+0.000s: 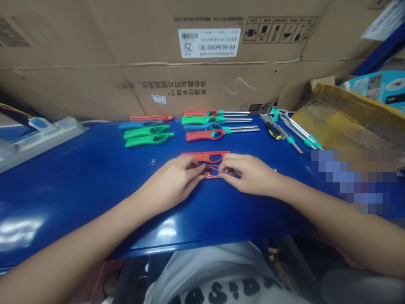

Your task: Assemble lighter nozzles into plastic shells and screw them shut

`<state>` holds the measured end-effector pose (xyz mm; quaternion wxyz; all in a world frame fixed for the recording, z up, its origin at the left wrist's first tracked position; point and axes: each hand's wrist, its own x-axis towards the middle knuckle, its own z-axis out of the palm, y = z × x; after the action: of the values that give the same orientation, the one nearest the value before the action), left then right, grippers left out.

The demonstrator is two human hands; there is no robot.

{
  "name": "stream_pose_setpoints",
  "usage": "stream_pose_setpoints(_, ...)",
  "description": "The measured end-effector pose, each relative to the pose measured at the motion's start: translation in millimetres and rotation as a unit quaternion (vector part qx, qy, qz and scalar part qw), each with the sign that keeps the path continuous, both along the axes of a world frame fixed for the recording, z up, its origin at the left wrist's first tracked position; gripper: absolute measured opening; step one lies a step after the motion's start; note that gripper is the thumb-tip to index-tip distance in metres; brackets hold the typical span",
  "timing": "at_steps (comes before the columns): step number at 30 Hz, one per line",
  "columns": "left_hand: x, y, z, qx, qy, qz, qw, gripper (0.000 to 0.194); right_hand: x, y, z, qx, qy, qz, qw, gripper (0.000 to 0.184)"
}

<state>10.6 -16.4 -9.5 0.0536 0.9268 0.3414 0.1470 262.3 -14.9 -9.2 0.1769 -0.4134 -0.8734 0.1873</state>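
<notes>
The left hand's point(175, 177) fingers are pressed together at the left part of a red casing point(212, 177); the right hand's point(253, 173) fingers close together at its right part. What small piece either pinches is too small to tell. An orange-red casing point(201, 155) lies just beyond the fingers on the blue surface point(133, 228). Farther beyond them lie lighters with metal tubes point(242, 129), green handles point(145, 140) to their left, and a yellow-black screwdriver point(272, 131) to their right.
</notes>
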Motion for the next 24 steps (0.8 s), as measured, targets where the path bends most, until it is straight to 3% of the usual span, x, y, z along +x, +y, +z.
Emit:
stream_pose_setpoints(5,-6.4,-6.4,12.2,-0.001,0.096,0.014,0.995,0.044,0.1,0.3,1.2,-0.004,-0.003,-0.004,1.000,0.011)
stream_pose_setpoints(11,-8.8,-8.4,9.6,-0.024,0.096,0.014,0.995,0.046,2.4,0.8,1.3,0.001,-0.011,-0.011,1.000,0.012)
stream_pose_setpoints(17,-7.7,-11.0,8.2,0.015,0.131,0.026,0.991,0.046,2.5,0.7,1.8,0.000,-0.014,-0.005,1.000,0.011)
stream_pose_setpoints(21,-5.3,-3.3,3.9,0.000,0.078,0.018,0.997,0.038,5.6,2.1,4.8,-0.008,-0.001,0.016,1.000,0.009)
stream_pose_setpoints(24,-5.0,2.4,1.2,-0.060,-0.016,0.000,0.998,0.033,10.2,3.1,8.5,-0.013,0.002,0.059,0.998,0.008)
